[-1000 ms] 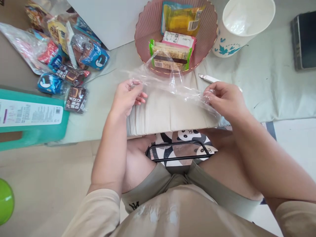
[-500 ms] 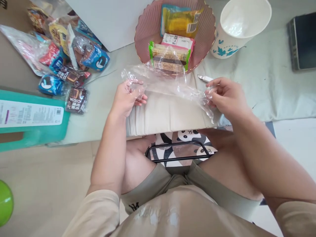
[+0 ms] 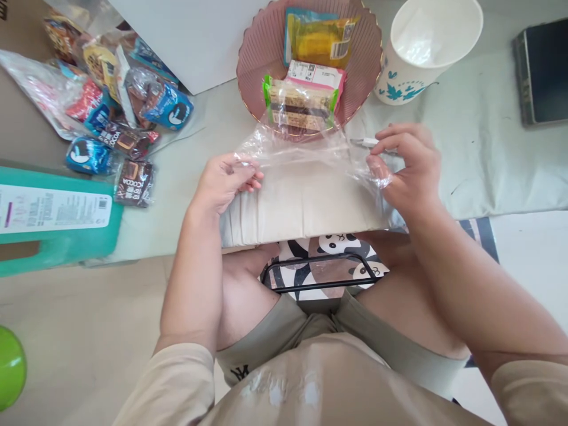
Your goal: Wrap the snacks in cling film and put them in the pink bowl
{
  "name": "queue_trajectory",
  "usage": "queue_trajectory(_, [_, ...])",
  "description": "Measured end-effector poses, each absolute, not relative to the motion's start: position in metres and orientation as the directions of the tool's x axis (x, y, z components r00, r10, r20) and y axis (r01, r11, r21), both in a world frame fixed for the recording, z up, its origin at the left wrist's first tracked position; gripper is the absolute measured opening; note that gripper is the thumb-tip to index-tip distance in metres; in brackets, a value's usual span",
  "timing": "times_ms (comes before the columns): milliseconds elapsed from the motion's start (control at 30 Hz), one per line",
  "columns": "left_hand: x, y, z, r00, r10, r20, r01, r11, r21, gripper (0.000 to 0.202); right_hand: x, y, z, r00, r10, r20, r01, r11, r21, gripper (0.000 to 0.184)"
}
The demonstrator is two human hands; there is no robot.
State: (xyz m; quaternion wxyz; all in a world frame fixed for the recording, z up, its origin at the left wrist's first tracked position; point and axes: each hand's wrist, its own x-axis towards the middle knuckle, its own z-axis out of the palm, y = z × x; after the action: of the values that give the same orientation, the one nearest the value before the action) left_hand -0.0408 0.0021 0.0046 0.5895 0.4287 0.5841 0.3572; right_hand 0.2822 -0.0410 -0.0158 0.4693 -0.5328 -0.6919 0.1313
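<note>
Clear plastic (image 3: 302, 155) stretches between the two hands, its far part overlapping the near rim of the pink bowl (image 3: 255, 65). The left hand (image 3: 226, 180) pinches its left end; the right hand (image 3: 410, 168) is at its right end, but whether those fingers clamp it, I cannot tell. In the bowl lie yellow (image 3: 317, 42), blue (image 3: 288, 32), pink-and-white (image 3: 316, 73) and green-ended (image 3: 302, 107) packets. Right of it, a white cup (image 3: 397, 74) holds something shiny, hard to make out.
</note>
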Motion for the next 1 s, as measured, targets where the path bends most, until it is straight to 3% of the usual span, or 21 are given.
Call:
queue_trajectory(100, [-0.041, 0.001, 0.004, 0.055, 0.914, -0.402, 0.085, 0.397, 0.914, 0.017, 0.279, -0.044, -0.009, 0.061, 0.83, 0.554, 0.563, 0.43, -0.706, 0.005])
queue_trajectory(233, [-0.045, 0.001, 0.004, 0.033, 0.926, -0.377, 0.001, 0.377, 0.926, 0.02, 0.286, -0.053, -0.004, 0.042, 0.89, 0.454, 0.57, 0.352, -0.742, 0.012])
queue_trajectory(300, [-0.047, 0.002, 0.004, 0.025, 0.925, -0.378, -0.026, 0.379, 0.925, 0.021, 0.291, -0.057, -0.005, -0.139, 0.883, 0.448, 0.562, 0.442, -0.699, 0.013])
queue_trajectory(400, [-0.051, 0.005, 0.005, 0.013, 0.91, -0.414, -0.018, 0.414, 0.91, 0.02, 0.293, -0.065, -0.007, -0.492, 0.765, 0.416, 0.477, 0.636, -0.607, 0.011])
queue_trajectory(467, [-0.053, 0.008, 0.006, 0.013, 0.904, -0.427, -0.015, 0.427, 0.904, 0.02, 0.288, -0.071, -0.008, -0.659, 0.688, 0.304, 0.455, 0.687, -0.567, 0.013])
queue_trajectory(567, [-0.054, 0.01, 0.006, 0.015, 0.891, -0.455, -0.061, 0.455, 0.889, 0.027, 0.276, -0.08, -0.006, -0.778, 0.615, 0.128, 0.458, 0.695, -0.554, 0.018])
queue_trajectory(667, [-0.055, 0.01, 0.006, -0.099, 0.914, -0.393, -0.107, 0.382, 0.918, 0.045, 0.266, -0.085, -0.005, -0.814, 0.579, 0.044, 0.451, 0.679, -0.579, 0.03])
queue_trajectory(733, [-0.056, 0.007, 0.008, -0.192, 0.943, -0.272, -0.051, 0.267, 0.962, 0.037, 0.262, -0.086, -0.005, -0.822, 0.569, 0.017, 0.457, 0.678, -0.576, 0.035])
queue_trajectory(800, [-0.057, 0.001, 0.015, -0.168, 0.952, -0.255, 0.027, 0.263, 0.964, 0.031, 0.26, -0.087, -0.007, -0.822, 0.569, -0.005, 0.475, 0.681, -0.557, 0.037])
queue_trajectory(900, [-0.057, -0.013, 0.035, -0.072, 0.948, -0.309, 0.02, 0.311, 0.95, 0.037, 0.257, -0.09, -0.008, -0.812, 0.584, -0.006, 0.497, 0.687, -0.53, 0.036])
queue_trajectory(1000, [-0.051, -0.03, 0.061, -0.088, 0.984, -0.157, -0.024, 0.156, 0.987, 0.048, 0.252, -0.094, -0.005, -0.798, 0.602, 0.02, 0.509, 0.693, -0.511, 0.035])
